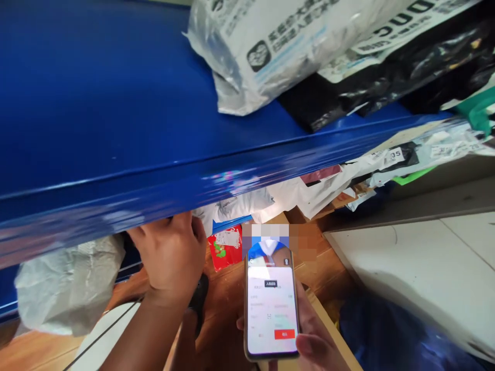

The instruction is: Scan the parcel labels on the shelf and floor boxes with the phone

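Note:
My right hand (309,342) holds a smartphone (270,309) upright at the bottom centre, its lit screen showing a form with a red button. My left hand (170,255) reaches up under the front edge of a blue metal shelf (116,129). Its fingertips are hidden behind the shelf lip, so I cannot see what they touch. A small black object (200,299) sits just below that wrist. Nearest the left hand are white plastic parcels (235,206) on the lower level and a red packet (224,250).
Grey and black mailer bags (278,51) lie on top of the blue shelf at the upper right. Several labelled parcels (394,159) are crammed beneath it. A white bag (65,288) hangs at lower left. A cardboard box (301,242) and wooden floor lie below, and a pale surface (417,268) is at right.

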The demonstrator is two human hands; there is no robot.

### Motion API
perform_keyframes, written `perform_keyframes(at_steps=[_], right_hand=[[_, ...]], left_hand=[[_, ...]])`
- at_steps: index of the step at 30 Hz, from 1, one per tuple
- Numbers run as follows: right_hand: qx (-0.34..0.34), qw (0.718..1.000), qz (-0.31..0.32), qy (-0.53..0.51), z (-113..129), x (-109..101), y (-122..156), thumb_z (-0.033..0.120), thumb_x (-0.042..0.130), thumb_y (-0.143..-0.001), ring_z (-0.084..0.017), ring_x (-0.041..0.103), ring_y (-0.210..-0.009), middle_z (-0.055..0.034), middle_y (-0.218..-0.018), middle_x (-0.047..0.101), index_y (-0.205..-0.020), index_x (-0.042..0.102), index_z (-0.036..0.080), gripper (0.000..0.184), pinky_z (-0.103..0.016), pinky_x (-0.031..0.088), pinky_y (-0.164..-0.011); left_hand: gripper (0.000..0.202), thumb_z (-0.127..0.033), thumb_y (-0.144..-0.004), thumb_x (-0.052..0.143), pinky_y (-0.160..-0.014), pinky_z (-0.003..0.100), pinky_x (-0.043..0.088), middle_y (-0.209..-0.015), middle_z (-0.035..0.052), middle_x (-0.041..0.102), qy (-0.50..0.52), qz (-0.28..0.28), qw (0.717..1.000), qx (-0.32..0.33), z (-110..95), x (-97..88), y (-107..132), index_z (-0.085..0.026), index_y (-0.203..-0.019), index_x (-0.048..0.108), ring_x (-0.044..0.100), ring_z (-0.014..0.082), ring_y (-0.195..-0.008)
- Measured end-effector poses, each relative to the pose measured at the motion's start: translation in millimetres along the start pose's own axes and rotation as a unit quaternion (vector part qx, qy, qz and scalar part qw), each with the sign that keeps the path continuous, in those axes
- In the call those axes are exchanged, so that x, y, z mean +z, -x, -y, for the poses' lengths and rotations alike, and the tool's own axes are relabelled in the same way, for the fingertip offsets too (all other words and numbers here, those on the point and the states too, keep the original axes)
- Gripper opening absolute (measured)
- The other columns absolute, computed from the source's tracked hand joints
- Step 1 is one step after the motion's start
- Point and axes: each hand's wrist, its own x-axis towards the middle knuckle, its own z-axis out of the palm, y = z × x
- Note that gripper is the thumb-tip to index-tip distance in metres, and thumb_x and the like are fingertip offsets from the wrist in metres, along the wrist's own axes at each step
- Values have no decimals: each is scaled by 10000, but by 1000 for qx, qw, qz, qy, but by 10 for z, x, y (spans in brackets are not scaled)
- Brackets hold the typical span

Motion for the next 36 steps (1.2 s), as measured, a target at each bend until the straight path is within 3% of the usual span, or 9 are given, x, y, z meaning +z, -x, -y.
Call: perform_keyframes(at_steps=[2,5,10,14,17,22,29,32,36], right_hand=[[-1,999,34,5,99,69,-89,490,790,-657,-298,740,-775,-105,-922,757,-1485,13,298,1152,-270,513,-479],[-3,998,56,4,245,207,-281,447,768,-695,-265,742,-699,-59,-817,752,-1481,102,300,1040,-225,509,-423],[-27,997,24,67,385,432,-645,504,750,-690,-245,720,-650,-57,-888,737,-1447,229,299,942,-231,517,-350],[-46,988,-15,145,464,559,-855,651,721,-658,-254,692,-631,-75,-902,710,-1331,411,274,832,-244,478,-291],[-69,982,-22,175,540,590,-957,671,690,-699,-192,634,-518,-22,-826,678,-1253,476,317,691,-243,479,-292],[-89,970,14,225,622,570,-1060,643,627,-788,-154,584,-438,0,-779,667,-1333,464,338,646,-260,508,-309],[-82,970,23,228,604,568,-1110,631,617,-805,-146,582,-447,7,-803,652,-1317,470,334,609,-246,498,-303],[-90,969,18,227,596,553,-1109,641,605,-808,-159,613,-528,-11,-870,647,-1231,530,329,530,-232,500,-321],[-82,969,21,230,593,549,-1097,660,589,-807,-188,656,-584,-57,-1035,678,-1332,467,349,623,-231,468,-298]], left_hand=[[389,-156,-829,462,-899,634,426,-1096,215,571,36,22,999,-11,4,-18,-14,-197,-1156,668,505,438,-1119],[441,-149,-838,449,-924,645,418,-1228,211,532,60,80,994,-40,-4,-63,-37,-256,-1223,635,484,438,-1184],[372,-158,-861,421,-895,630,437,-1000,204,625,36,136,989,-55,72,-116,-74,-165,-1130,678,558,441,-1081],[313,-147,-852,423,-810,554,472,-898,184,640,19,126,991,-39,131,-108,-81,-148,-981,708,600,417,-964],[314,-131,-854,417,-794,520,473,-902,174,644,15,136,990,-42,125,-103,-84,-150,-953,715,603,407,-954],[333,-148,-875,394,-783,515,471,-927,173,644,35,166,984,-60,138,-112,-75,-158,-946,719,594,402,-952],[277,-140,-851,427,-708,490,473,-817,145,646,22,149,988,-46,166,-104,-37,-161,-885,700,622,381,-832],[254,-129,-838,446,-681,465,470,-811,134,649,11,125,992,-34,160,-108,-42,-165,-844,697,622,355,-809],[232,-121,-823,464,-621,427,453,-774,131,636,-19,105,994,-14,158,-116,-50,-163,-801,691,607,336,-776]])
